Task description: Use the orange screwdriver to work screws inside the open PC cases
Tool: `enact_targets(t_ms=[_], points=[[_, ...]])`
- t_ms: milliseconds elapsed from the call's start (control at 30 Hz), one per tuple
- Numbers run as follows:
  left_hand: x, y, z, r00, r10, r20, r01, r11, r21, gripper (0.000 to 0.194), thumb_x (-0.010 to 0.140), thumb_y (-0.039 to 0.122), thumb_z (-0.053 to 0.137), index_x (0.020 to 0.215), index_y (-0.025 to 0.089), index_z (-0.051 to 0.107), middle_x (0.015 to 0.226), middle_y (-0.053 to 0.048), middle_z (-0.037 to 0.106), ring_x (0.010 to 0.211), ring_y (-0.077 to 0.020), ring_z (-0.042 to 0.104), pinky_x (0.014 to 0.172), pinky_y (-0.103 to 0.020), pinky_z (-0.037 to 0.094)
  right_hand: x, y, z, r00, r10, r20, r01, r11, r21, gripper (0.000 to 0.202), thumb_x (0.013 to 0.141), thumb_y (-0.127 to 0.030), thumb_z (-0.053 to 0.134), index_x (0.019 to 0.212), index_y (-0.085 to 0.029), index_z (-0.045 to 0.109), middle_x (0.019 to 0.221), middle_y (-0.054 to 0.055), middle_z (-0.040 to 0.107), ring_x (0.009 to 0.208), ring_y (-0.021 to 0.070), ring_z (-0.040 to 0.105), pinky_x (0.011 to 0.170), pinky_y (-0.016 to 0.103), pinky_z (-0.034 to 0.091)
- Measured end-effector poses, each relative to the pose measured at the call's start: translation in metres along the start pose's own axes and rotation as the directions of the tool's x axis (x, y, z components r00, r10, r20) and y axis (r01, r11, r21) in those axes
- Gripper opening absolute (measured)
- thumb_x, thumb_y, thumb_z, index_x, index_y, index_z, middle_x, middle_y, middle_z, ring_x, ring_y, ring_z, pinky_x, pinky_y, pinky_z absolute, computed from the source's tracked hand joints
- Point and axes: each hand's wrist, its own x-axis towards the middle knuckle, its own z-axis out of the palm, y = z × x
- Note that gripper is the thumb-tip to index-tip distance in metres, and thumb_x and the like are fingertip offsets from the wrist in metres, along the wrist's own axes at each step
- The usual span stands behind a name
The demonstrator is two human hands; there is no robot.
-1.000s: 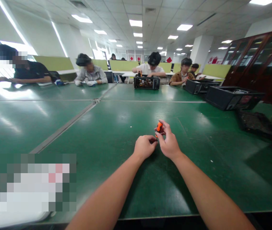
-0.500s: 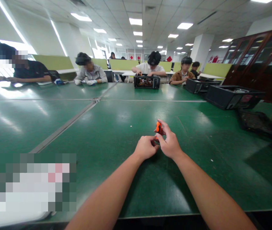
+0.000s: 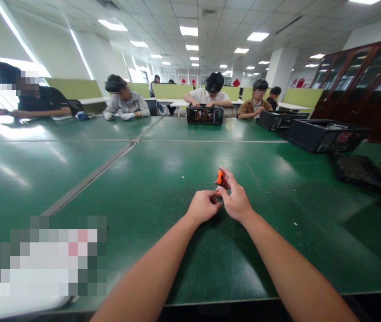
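Upright in my right hand is an orange-and-black handle, which looks like that of a screwdriver. The fingers and thumb of this hand close around it. A small orange part also shows lower down, by the thumb. My left hand is beside the right one, fingers curled in close to the lower end of the handle. What the left fingers pinch, if anything, is hidden. Both hands are low over the green table, near its middle.
A blurred white object lies at the near left. Black computer cases and a dark panel are at the right. Across the table, a person works in an open case; other people sit along the far side.
The view has shifted very slightly. My hands and the orange-and-black handle keep almost the same pose.
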Motion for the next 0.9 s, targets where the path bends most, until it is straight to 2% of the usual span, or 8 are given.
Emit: enact_targets(t_ms=[267,500,700,900], points=[[-0.0007,0.0037,-0.0013,1.0,0.01,-0.017,-0.01,1.0,0.013,0.015,0.076,0.02,0.064,0.082,0.016,0.077,0.069,-0.002,0.073,0.06,-0.0144,0.064,0.061,-0.024,0.046,-0.001,-0.0007,0.0004,1.0,-0.004,0.01,0.004,1.0,-0.016,0.062,0.091,-0.015,0.05,0.149,-0.032,0.036,0.121,0.005,0.067,0.104,0.0195,0.068,0.097,0.043,0.053],[-0.0002,0.0065,-0.0041,0.993,0.036,-0.11,-0.034,0.999,0.015,0.018,0.076,0.018,0.064,0.089,0.018,0.077,0.076,-0.002,0.076,0.066,-0.0153,0.067,0.07,-0.026,0.05,-0.0019,-0.0051,0.0003,0.997,-0.012,-0.077,0.013,1.0,0.015,0.06,0.092,-0.018,0.051,0.148,-0.033,0.037,0.121,0.005,0.067,0.105,0.0202,0.068,0.098,0.044,0.053],[-0.0009,0.0054,-0.0015,1.0,0.012,-0.023,-0.012,1.0,0.021,0.015,0.075,0.017,0.063,0.082,0.016,0.076,0.071,-0.002,0.075,0.061,-0.0145,0.065,0.061,-0.024,0.047,0.0002,-0.0009,0.0011,1.0,0.015,0.022,-0.014,1.0,-0.024,0.063,0.091,-0.015,0.05,0.149,-0.032,0.035,0.117,0.005,0.068,0.103,0.0205,0.068,0.095,0.044,0.054],[-0.0009,0.0049,-0.0023,0.998,0.011,-0.065,-0.009,0.999,0.033,0.014,0.078,0.02,0.064,0.084,0.017,0.076,0.075,-0.003,0.076,0.064,-0.0155,0.067,0.065,-0.025,0.049,-0.0007,-0.0021,0.0015,1.0,-0.021,-0.02,0.02,1.0,-0.013,0.061,0.091,-0.016,0.051,0.148,-0.032,0.037,0.121,0.005,0.067,0.105,0.0206,0.068,0.099,0.045,0.052]])
